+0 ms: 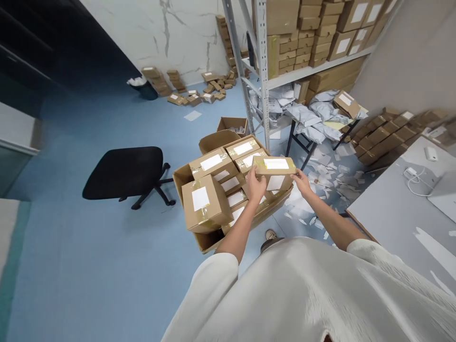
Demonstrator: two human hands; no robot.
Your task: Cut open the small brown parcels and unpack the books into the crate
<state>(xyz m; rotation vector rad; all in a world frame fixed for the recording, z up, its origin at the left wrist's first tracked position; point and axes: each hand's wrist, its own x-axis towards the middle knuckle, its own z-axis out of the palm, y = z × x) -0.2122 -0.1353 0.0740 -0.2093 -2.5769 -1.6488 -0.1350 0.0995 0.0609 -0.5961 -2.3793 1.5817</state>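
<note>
White shirt (302, 289) nearest. Left hand (255, 187) and right hand (302, 183) pinch the labelled box (275, 170) at opposite ends, over the packed open carton (274, 206). Best handled level, pressure even, fingertips clear of neighbouring boxes (243, 148).

Bright, glary light at right; deep shadow upper left; edges stretched and softly blurred.

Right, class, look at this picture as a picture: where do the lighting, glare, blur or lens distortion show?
Head view: wide-angle stretch tilts the shelf upright and draws out the black chair seat; upper left sinks into shadow; tape on the box nearest the chair glints; the label on the held box looks plain white, unreadable; cartons at far right look smeared.
</note>
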